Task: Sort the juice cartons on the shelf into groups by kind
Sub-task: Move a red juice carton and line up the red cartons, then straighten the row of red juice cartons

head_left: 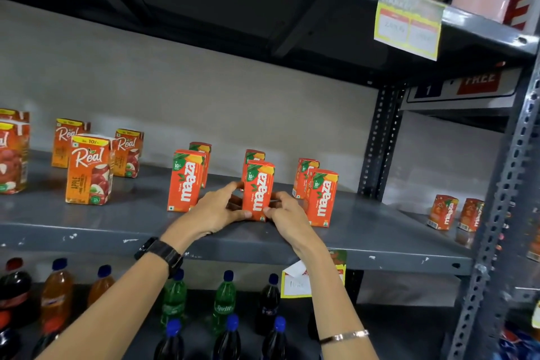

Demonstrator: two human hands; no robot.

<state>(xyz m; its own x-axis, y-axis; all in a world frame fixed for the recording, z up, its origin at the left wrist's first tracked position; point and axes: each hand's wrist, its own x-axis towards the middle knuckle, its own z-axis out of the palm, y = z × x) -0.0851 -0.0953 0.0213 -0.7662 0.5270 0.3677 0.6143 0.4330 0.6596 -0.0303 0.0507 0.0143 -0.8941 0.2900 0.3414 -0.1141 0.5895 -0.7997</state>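
Head view, only one camera here. Both hands are on the same Maaza carton (258,190), which stands upright near the front edge of the grey shelf (87,228), about dead centre of the picture. The left hand (216,210) wraps its fingers (233,215) around the carton's left side, thumb low on the front; the right hand (287,215) pinches the right side with its fingers (270,209) closed on the lower edge. So both are gripping that one carton, which still touches the shelf as far as I can tell.

At 9 o'clock from it sits another Maaza pair (187,180), one behind the other. At 3 o'clock there's a second Maaza pair (320,197), just beside the right hand. One more Maaza stands right behind the held one at 12 o'clock.

Way over at 9 o'clock are the Real apple cartons (89,169), grouped on their own, well apart from the Maaza ones.

Soda bottles (225,301) line the shelf below at 6 o'clock. Black watch (160,253) on the left wrist, thin bracelet (344,335) on the right.
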